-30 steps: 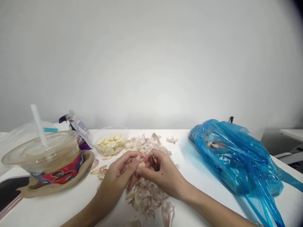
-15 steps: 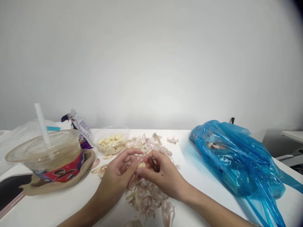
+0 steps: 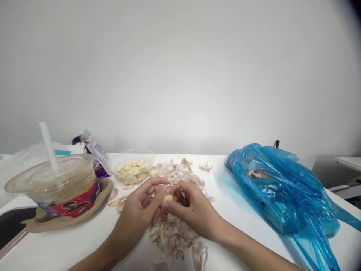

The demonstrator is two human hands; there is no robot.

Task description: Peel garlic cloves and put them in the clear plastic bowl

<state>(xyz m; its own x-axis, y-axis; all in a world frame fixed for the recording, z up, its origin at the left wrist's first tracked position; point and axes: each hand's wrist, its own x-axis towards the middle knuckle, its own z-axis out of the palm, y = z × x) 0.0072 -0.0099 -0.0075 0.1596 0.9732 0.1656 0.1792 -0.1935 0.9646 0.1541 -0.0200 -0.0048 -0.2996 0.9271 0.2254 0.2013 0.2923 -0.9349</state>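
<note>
My left hand (image 3: pixel 145 203) is closed, thumb and fingertips pinching a pale garlic clove (image 3: pixel 168 197) over the table. Against the clove rest the thumb and fingers of my right hand (image 3: pixel 194 209). A slim dark tool (image 3: pixel 182 196) is tucked in the right hand's curled fingers; its tip is hidden, so its kind cannot be made out. Beneath and around both hands lies a heap of papery garlic skins (image 3: pixel 175 237). A clear plastic bowl (image 3: pixel 152 156) of peeled cloves (image 3: pixel 134 167) stands behind my left hand.
On the left, a lidded drink cup (image 3: pixel 73 205) with a straw sits in a cardboard holder (image 3: pixel 105 192), next to a phone (image 3: pixel 14 226) and a purple snack wrapper (image 3: pixel 97 150). Unpeeled cloves (image 3: pixel 117 202) lie nearby. A blue plastic bag (image 3: pixel 282 188) covers the right side.
Both hands stay almost in place around the clove, with only slight finger movement. The view has shifted very slightly.
</note>
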